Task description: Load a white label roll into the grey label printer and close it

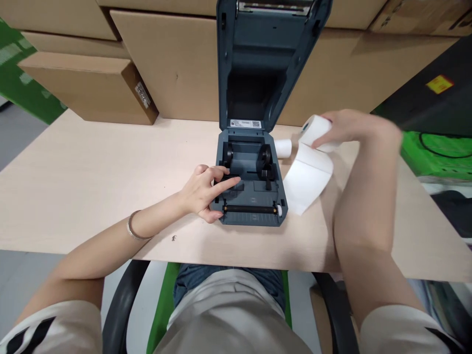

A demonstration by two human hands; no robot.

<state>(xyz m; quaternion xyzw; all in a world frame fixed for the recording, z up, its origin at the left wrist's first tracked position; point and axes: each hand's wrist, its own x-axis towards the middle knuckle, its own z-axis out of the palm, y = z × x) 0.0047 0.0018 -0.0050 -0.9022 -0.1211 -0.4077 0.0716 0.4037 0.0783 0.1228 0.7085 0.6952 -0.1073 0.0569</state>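
A dark grey label printer point(254, 189) stands on the table in front of me with its lid point(265, 64) raised upright. No roll sits between the black roll holders inside it. My left hand point(206, 191) rests on the printer's left edge, index finger stretched over the inside and the thumb near the front corner. To the right of the printer, my right hand point(337, 129) is closed around a white label roll point(316, 129). A loose strip of labels point(308, 177) hangs from that roll onto the table. A smaller white roll point(283, 148) lies against the printer's right side.
Cardboard boxes point(169, 64) line the table's back edge, one smaller box point(92, 88) standing at the back left. A dark box with a yellow label point(439, 84) is at the far right. A small dark scrap point(174, 238) lies near the table's front edge.
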